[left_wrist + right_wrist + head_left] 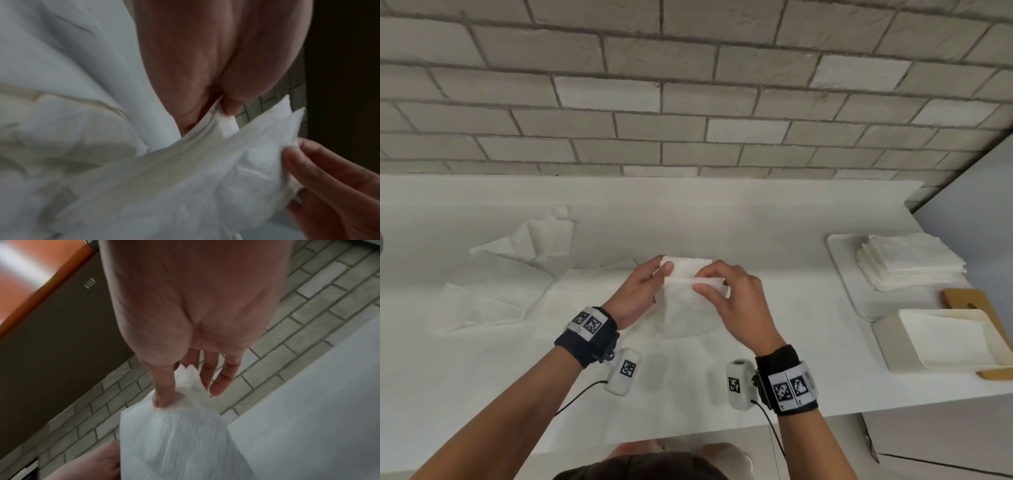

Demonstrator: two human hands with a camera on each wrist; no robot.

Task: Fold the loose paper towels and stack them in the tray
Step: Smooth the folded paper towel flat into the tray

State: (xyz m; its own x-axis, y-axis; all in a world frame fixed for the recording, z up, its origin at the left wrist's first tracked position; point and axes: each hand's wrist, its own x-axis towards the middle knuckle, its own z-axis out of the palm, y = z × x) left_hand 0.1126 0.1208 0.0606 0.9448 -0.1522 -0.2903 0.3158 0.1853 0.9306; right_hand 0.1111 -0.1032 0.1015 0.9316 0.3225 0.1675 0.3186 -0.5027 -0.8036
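Note:
A white paper towel (686, 301) hangs folded above the middle of the counter, held up by both hands. My left hand (645, 286) pinches its upper left corner between thumb and fingers. My right hand (726, 294) pinches the upper right edge, thumb against the sheet (180, 426) with the other fingers (221, 382) spread behind. The left wrist view shows the towel (185, 178) bunched below my palm. Loose unfolded towels (493, 284) lie spread at the left. At the right a white tray (842, 270) carries a stack of folded towels (911, 260).
A white rectangular container (948, 339) sits on a wooden board (969, 301) at the front right, just below the tray. A grey brick wall (688, 85) rises behind the white counter (482, 377). The counter's front edge runs close to my body.

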